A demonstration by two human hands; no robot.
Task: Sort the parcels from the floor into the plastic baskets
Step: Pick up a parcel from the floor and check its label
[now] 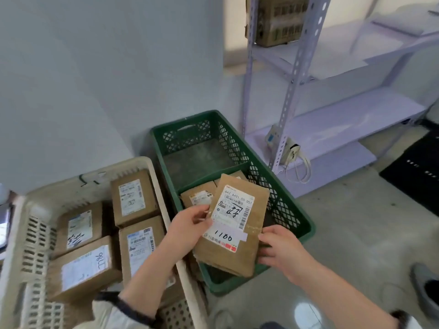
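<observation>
I hold a flat brown cardboard parcel (240, 252) with a white shipping label over the near end of the green plastic basket (294, 217). My left hand (187, 226) grips its left edge, thumb on the label. My right hand (278, 248) holds its right edge with curled fingers. Two other brown parcels (198, 195) lie in the green basket beneath it. The beige plastic basket (142, 162) on the left holds several labelled brown boxes (134, 198).
A pale metal shelf rack (292, 74) stands behind the green basket, with a box on an upper shelf and a small bag (291, 155) hanging at its post. A black mat (415, 176) lies at right. My shoe (425, 286) is on the grey floor.
</observation>
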